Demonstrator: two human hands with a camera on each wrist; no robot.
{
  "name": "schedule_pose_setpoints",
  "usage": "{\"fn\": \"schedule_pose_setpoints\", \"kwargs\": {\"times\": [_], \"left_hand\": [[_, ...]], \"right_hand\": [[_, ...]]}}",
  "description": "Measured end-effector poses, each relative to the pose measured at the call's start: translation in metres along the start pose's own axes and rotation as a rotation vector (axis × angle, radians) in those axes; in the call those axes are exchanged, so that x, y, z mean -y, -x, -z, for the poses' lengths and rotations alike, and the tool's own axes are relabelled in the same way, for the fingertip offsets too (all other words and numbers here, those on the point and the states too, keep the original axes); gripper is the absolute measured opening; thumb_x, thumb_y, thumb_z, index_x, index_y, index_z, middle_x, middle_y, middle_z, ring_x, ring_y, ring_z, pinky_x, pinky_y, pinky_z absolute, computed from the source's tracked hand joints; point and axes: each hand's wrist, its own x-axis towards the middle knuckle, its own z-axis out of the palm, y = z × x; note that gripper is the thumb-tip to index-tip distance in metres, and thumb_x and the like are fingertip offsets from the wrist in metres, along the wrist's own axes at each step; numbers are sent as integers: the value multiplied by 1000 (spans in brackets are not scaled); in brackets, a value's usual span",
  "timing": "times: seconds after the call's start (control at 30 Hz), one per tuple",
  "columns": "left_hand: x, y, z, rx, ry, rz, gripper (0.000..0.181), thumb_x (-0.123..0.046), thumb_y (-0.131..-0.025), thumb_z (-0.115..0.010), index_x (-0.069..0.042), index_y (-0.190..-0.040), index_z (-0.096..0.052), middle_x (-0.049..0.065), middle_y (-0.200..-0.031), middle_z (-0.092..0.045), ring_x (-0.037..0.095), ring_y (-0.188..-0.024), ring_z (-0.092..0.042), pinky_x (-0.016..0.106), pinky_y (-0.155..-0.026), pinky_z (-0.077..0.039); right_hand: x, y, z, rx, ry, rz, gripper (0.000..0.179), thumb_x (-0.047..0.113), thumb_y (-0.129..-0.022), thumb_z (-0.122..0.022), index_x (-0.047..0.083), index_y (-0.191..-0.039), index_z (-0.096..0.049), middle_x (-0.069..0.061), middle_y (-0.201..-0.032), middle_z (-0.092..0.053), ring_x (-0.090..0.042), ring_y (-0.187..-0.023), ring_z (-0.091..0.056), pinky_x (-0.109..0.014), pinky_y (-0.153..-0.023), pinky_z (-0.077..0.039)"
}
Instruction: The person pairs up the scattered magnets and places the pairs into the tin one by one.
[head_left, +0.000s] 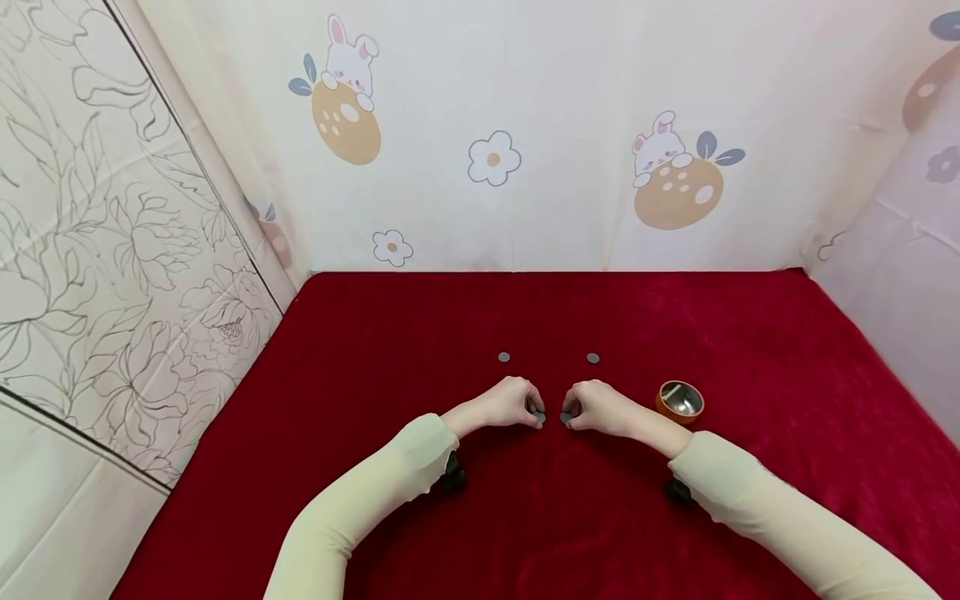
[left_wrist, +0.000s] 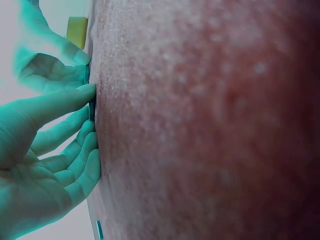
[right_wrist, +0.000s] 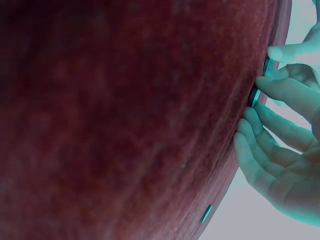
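Grey left disc [head_left: 541, 417] and right disc [head_left: 566, 417], mid-frame: your left grip [head_left: 514, 402] and right grip [head_left: 600, 407] pinch one each, likely positioning; release gently.

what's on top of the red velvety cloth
The left hand and right hand each pinch a small round grey disc at the cloth; two more discs lie farther back. A round orange bowl with a shiny interior stands to the right. Anything under the pale fabric sleeves is hidden.

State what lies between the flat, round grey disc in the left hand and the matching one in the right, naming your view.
Bare red, velvety cloth: the head view shows nothing else between left disc and right disc.
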Motion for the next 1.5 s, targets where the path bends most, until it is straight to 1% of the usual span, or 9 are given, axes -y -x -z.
{"fn": "schedule_pose_setpoints", "kwargs": {"times": [0.37, 0.7, 0.83, 1.0, 1.13, 1.27, 1.4, 1.5], "left_hand": [[-5, -3, -1, -2, -1, -28, 17, -16, -76, -71, -7, -90, -69, -1, -83, -65, 2, -69, -56, 10, -60, -42], [-7, -6, -6, -1, -18, -37, 18, -17, -74, -72, -7, -89, -69, -2, -82, -65, 1, -65, -54, 11, -59, -41], [-9, -5, -7, -5, -24, -31, 19, -17, -74, -72, -7, -90, -69, -1, -83, -64, 2, -66, -54, 11, -59, -41], [-11, -4, -8, -2, -28, -15, 21, -18, -75, -72, -7, -92, -67, -2, -84, -62, 3, -68, -53, 12, -60, -41], [-12, -3, -8, 3, -58, -12, 23, -20, -75, -71, -8, -93, -65, -2, -86, -58, 4, -71, -52, 12, -62, -41], [-16, -3, -7, 13, -80, -18, 26, -21, -75, -71, -8, -97, -64, -1, -88, -55, 6, -74, -51, 12, -63, -40], [-18, -3, -8, 17, -103, -48, 29, -21, -77, -70, -8, -102, -62, 0, -90, -55, 6, -75, -51, 12, -63, -40], [-17, -5, -10, 16, -117, -85, 29, -21, -77, -70, -10, -103, -63, -1, -88, -54, 5, -74, -49, 11, -63, -39]], "right_hand": [[6, -2, -1, 0, 13, 0, 5, 4, -73, -67, 2, -77, -65, 0, -68, -59, -5, -58, -49, -19, -54, -41], [9, -3, -3, 6, -16, 5, 5, 3, -73, -67, 2, -78, -66, 1, -67, -60, -3, -55, -48, -19, -52, -40], [9, -3, -4, 2, -11, 5, 5, 4, -73, -68, 3, -78, -67, 2, -66, -59, -3, -54, -46, -19, -51, -38], [9, 0, -3, -2, -29, 1, 9, 5, -74, -68, 1, -82, -67, 0, -69, -61, -3, -55, -49, -18, -52, -40], [9, 6, 1, -9, -58, -8, 16, 5, -74, -68, -2, -89, -67, -4, -75, -63, -6, -62, -55, -19, -56, -44], [7, 18, 9, -36, -73, -7, 21, 4, -76, -67, -4, -95, -64, -9, -83, -63, -11, -68, -58, -20, -59, -46], [3, 34, 17, -87, -87, -27, 23, 5, -77, -65, -4, -98, -63, -10, -88, -63, -13, -71, -59, -21, -60, -46], [-2, 47, 23, -138, -79, -55, 24, 8, -78, -65, -3, -99, -63, -10, -91, -62, -16, -76, -59, -24, -63, -48]]}}
